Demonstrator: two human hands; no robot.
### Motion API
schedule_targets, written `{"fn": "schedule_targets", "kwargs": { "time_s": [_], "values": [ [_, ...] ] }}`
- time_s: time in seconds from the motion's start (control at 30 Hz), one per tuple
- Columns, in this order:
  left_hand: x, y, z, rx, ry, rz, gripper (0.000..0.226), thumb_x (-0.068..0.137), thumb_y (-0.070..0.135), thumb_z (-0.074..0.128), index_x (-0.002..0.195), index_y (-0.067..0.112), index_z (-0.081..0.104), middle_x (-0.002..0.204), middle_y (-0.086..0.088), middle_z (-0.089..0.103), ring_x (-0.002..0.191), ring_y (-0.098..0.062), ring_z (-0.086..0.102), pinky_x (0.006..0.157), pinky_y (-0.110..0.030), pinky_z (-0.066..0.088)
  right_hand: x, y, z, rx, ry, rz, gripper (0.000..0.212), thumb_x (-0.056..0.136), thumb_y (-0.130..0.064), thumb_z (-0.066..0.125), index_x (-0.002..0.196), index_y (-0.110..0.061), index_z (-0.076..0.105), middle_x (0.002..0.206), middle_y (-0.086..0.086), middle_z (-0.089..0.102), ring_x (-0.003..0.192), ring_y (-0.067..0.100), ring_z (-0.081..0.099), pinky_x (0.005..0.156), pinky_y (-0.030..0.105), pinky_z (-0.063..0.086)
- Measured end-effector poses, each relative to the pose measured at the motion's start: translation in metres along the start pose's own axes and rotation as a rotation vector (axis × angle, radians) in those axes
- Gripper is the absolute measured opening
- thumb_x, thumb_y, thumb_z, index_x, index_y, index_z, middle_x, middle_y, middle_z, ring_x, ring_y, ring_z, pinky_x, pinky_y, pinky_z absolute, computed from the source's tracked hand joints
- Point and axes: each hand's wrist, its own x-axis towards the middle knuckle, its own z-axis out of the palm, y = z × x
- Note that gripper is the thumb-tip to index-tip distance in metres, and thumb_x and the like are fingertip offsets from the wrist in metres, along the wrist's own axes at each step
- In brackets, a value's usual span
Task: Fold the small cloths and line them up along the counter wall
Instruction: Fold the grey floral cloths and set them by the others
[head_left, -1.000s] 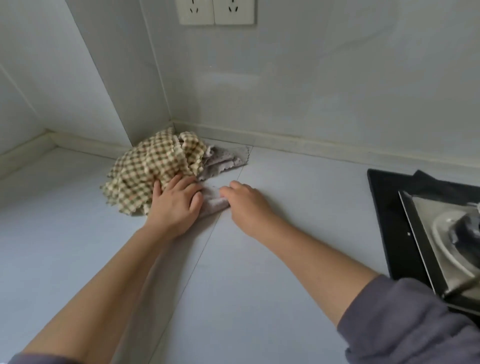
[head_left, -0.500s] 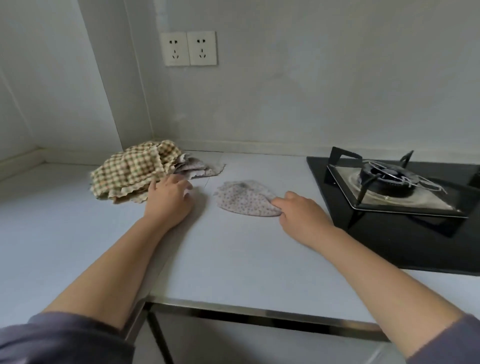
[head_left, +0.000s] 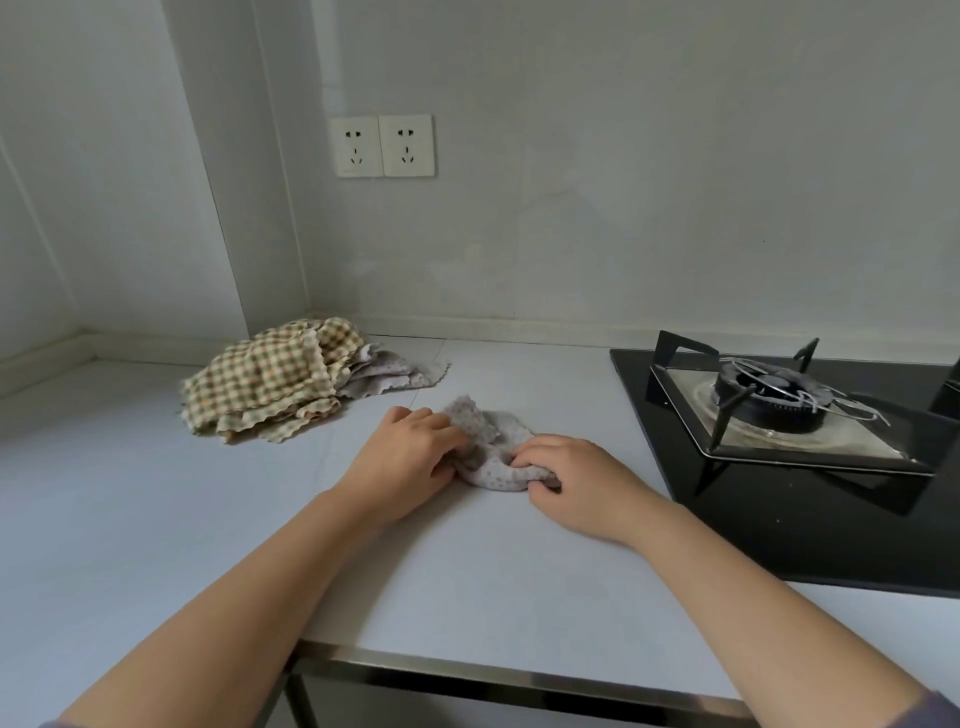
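Note:
A small pale cloth with a fine dotted print (head_left: 493, 447) lies crumpled on the white counter (head_left: 467, 561) between my two hands. My left hand (head_left: 410, 457) grips its left edge with curled fingers. My right hand (head_left: 566, 473) pinches its right edge against the counter. Farther back on the left, a heap of yellow-and-green checked cloths (head_left: 270, 384) lies near the wall corner. More pale dotted cloths (head_left: 395, 371) stick out from under the heap's right side.
A black gas hob (head_left: 779, 467) with a burner and metal pan support (head_left: 774, 400) fills the right side of the counter. Two wall sockets (head_left: 383, 146) sit above the cloth heap. The counter's metal front edge (head_left: 467, 675) runs close below my forearms.
My right hand dragged one dotted cloth out of the heap toward the counter's middle. My left hand left the heap and now grips that cloth too, bunching it. The camera tilted up and back.

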Motion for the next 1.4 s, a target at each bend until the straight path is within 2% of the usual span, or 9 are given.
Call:
{"fn": "schedule_targets", "kwargs": {
  "time_s": [0.17,0.3,0.4,0.5,0.73,1.0,1.17,1.3,1.4],
  "values": [
    [-0.001,0.0,-0.007,-0.009,0.039,0.004,0.021,0.061,0.012,0.064,0.068,0.021,0.046,0.102,0.001,0.061,0.094,-0.023,0.056,0.076,-0.033,0.038,0.0,-0.004,-0.004,-0.183,-0.039,0.032,0.034,0.092,-0.044,0.046,0.12,-0.029,0.06,0.121,-0.009,0.057,0.116,0.014,0.046,0.099,0.03,0.032],
    [-0.006,0.005,-0.002,-0.176,-0.09,-0.011,0.039,0.065,0.016,0.04,0.103,0.02,0.051,0.133,0.003,0.054,0.124,-0.014,0.046,0.093,-0.032,0.038,-0.004,-0.013,-0.008,-0.294,-0.148,-0.011,0.057,0.084,-0.06,0.021,0.122,-0.038,0.057,0.135,-0.02,0.046,0.12,0.013,0.038,0.098,0.037,0.029],
    [-0.004,0.005,0.002,-0.01,-0.115,0.036,0.06,0.068,0.022,0.032,0.124,0.029,0.053,0.104,0.007,0.06,0.097,-0.016,0.054,0.074,-0.03,0.038,-0.005,-0.015,-0.007,-0.299,-0.159,-0.046,0.054,0.089,-0.054,0.017,0.12,-0.038,0.057,0.137,-0.019,0.045,0.118,0.014,0.038,0.093,0.035,0.027],
    [-0.003,0.0,-0.003,0.061,-0.059,0.037,0.042,0.064,0.028,0.032,0.091,0.024,0.063,0.078,0.006,0.054,0.075,-0.02,0.055,0.065,-0.027,0.028,-0.003,-0.013,-0.006,-0.25,-0.151,-0.02,0.052,0.095,-0.048,0.016,0.126,-0.038,0.057,0.134,-0.017,0.048,0.12,0.012,0.039,0.098,0.034,0.029],
    [-0.008,-0.01,-0.026,-0.02,-0.017,0.103,0.019,0.068,0.034,0.05,0.061,0.028,0.033,0.062,0.008,0.039,0.061,-0.014,0.039,0.065,-0.031,0.032,-0.005,-0.006,-0.008,-0.326,0.04,0.23,0.046,0.102,-0.036,0.025,0.108,-0.02,0.067,0.113,-0.002,0.058,0.105,0.023,0.054,0.091,0.034,0.035],
    [0.002,0.017,-0.033,-0.336,0.079,-0.032,0.029,0.092,0.038,0.039,0.078,0.019,0.056,0.072,0.006,0.057,0.067,-0.014,0.053,0.064,-0.03,0.043,0.005,-0.006,0.0,-0.508,0.11,0.138,0.028,0.094,-0.038,0.046,0.074,-0.022,0.057,0.093,-0.004,0.062,0.1,0.019,0.05,0.095,0.033,0.025],
    [0.0,0.023,-0.008,-0.022,-0.187,0.048,0.036,0.087,0.042,0.034,0.104,0.031,0.063,0.107,0.003,0.065,0.097,-0.023,0.06,0.077,-0.036,0.052,0.003,-0.001,-0.001,-0.286,-0.07,0.187,0.036,0.091,-0.021,0.041,0.126,-0.016,0.05,0.13,0.005,0.049,0.124,0.024,0.04,0.102,0.037,0.035],
    [0.004,0.025,-0.013,0.276,-0.481,-0.638,0.057,0.093,0.039,0.03,0.147,0.021,0.023,0.158,-0.017,0.0,0.144,-0.041,0.001,0.112,-0.059,0.006,0.002,0.003,0.0,-0.281,-0.256,0.22,0.058,0.092,-0.026,0.035,0.149,-0.028,0.023,0.159,0.004,0.015,0.147,0.025,0.007,0.119,0.042,0.013],
    [0.002,0.022,-0.018,0.19,-0.094,-0.435,0.045,0.081,0.028,0.03,0.115,0.014,0.056,0.132,-0.015,0.05,0.123,-0.033,0.047,0.097,-0.044,0.034,0.003,0.001,-0.002,-0.22,-0.319,0.198,0.063,0.092,-0.023,0.036,0.149,-0.039,0.016,0.161,-0.001,0.001,0.147,0.025,-0.01,0.119,0.046,-0.001]
  ]
}}
